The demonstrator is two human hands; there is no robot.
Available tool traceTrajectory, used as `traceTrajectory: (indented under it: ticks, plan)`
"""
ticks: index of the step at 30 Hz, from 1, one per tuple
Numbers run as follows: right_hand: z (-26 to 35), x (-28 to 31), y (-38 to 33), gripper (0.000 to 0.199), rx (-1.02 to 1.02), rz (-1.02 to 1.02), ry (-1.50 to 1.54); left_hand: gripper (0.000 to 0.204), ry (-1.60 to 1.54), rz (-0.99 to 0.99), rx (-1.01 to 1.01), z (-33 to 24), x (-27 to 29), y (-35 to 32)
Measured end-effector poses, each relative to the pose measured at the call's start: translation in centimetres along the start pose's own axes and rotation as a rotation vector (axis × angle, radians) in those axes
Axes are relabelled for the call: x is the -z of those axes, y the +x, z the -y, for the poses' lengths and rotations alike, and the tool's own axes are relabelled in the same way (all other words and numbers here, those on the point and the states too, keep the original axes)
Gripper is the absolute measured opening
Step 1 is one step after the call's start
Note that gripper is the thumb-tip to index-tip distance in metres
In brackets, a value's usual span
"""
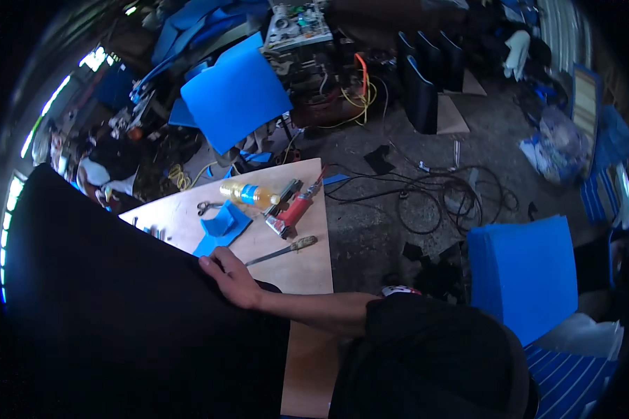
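**One hand on the edge of a black sheet, workbench beyond**

Only one hand is in view, and which one it is cannot be told. The forearm enters from the lower right, out of a black sleeve, and crosses the near end of the wooden table. The fingers are curled over the upper edge of a large black sheet, gripping it; the palm side is hidden. The sheet fills the near left of the scene and covers most of that end of the table.

Just beyond the fingertips lies a knife with a pale handle, blade pointing toward the hand, close but apart from it. Farther back, left of the knife, sits a folded piece of blue foam, and beyond it a pair of scissors. A bottle of yellow liquid lies on its side at the far end, with a red tool to its right.

On the floor: tangled black cables to the right of the table, a large blue sheet at near right, another blue sheet propped at far left.
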State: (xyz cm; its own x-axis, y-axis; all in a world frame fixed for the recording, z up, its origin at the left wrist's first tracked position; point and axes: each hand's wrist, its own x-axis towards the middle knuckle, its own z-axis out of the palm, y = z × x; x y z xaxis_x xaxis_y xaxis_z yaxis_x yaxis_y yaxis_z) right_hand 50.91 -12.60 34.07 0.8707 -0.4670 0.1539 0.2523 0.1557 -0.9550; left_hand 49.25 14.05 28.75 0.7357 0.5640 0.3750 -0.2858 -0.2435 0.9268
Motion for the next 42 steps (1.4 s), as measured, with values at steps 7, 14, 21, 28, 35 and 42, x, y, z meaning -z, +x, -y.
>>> traceTrajectory:
  ticks: [7,14,21,28,35,42]
  plan:
    - [12.7,14.8,0.6,0.048,0.251,-0.162,0.039,0.053,-0.077,0.217,-0.173,-12.1,-12.6,-5.4]
    - [20.3,39.4,1.5,0.050,0.450,-0.600,0.005,0.054,-0.181,0.447,-0.227,-22.5,-28.5,-17.7]
    - [21.8,62.6,-3.3,0.044,0.409,-1.177,-0.299,0.054,-0.261,0.828,-0.151,-30.6,-48.3,-31.4]
    - [20.7,75.4,-4.6,0.044,0.378,-1.801,-0.561,0.059,-0.494,1.468,-0.327,-30.0,-73.4,-45.9]
    - [19.7,84.4,-2.5,0.051,0.307,-2.177,-0.902,0.054,-0.585,1.831,0.117,-32.7,-90.0,-68.8]
    - [26.5,92.5,4.5,0.038,0.823,-2.075,-0.035,0.072,-0.650,2.107,-0.298,-40.8,-99.6,-83.8]
